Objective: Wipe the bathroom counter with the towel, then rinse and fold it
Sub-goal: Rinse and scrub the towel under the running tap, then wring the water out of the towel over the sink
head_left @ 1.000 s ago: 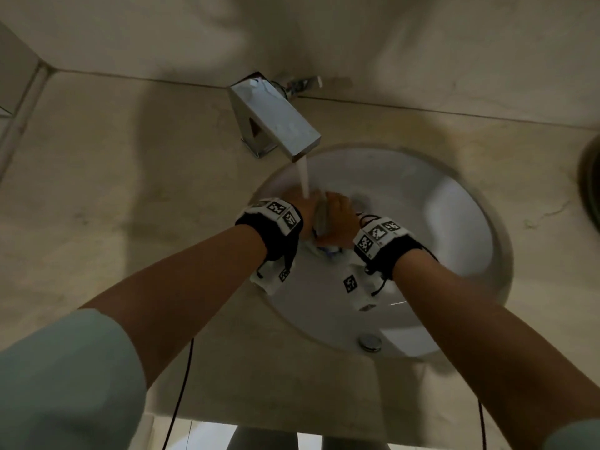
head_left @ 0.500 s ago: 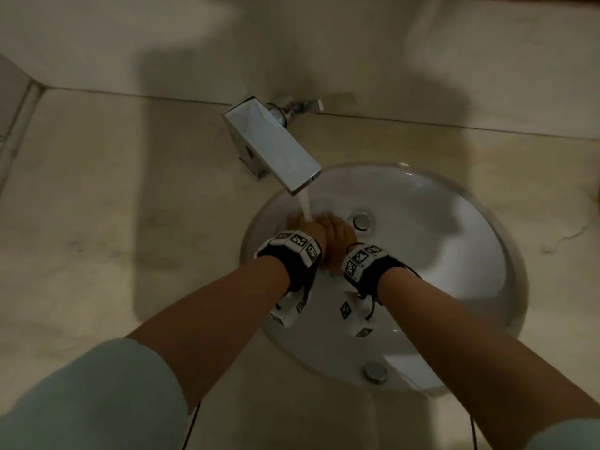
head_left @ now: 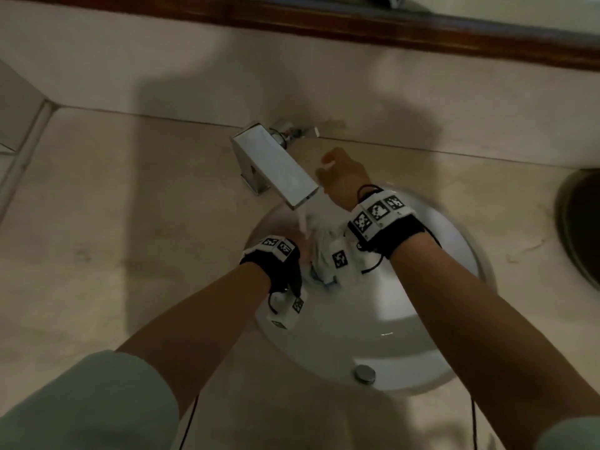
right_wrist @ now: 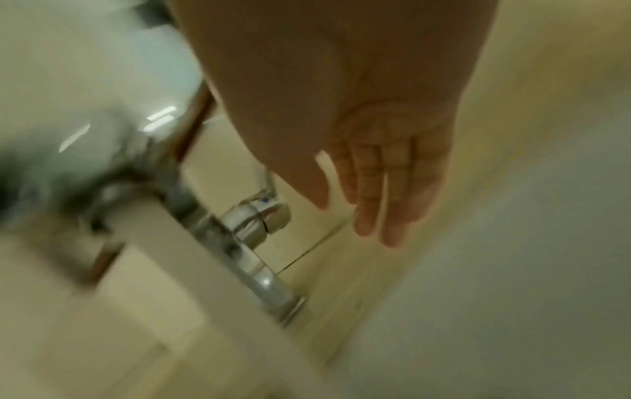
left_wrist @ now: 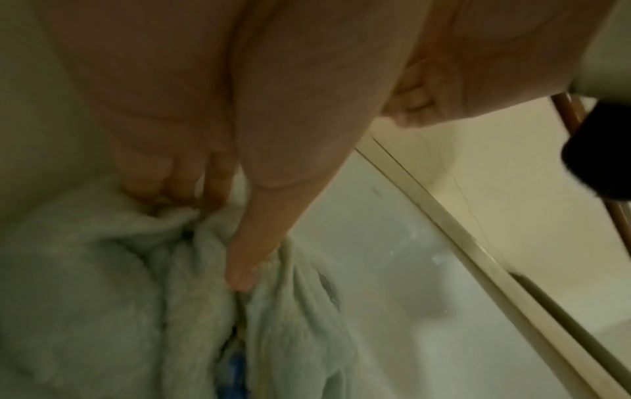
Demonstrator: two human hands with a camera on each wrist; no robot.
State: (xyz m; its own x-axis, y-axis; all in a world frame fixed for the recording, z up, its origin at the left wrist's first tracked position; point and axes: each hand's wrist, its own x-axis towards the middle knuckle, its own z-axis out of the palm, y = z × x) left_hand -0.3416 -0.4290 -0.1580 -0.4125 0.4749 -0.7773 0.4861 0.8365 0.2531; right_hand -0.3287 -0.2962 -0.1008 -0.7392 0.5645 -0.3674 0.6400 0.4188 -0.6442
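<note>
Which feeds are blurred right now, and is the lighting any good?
Right wrist view: heavy motion smear over the faucet, right hand sharper. Left wrist view: soft, towel readable. Head view: dim, big shadows across the counter.

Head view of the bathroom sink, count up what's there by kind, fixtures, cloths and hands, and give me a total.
Chrome square-spouted faucets: 1
White round sink basins: 1
Round metal drain stoppers: 1
White terry towels: 1, gripped by the left hand
Hands: 2, left hand and right hand
Total: 6
</note>
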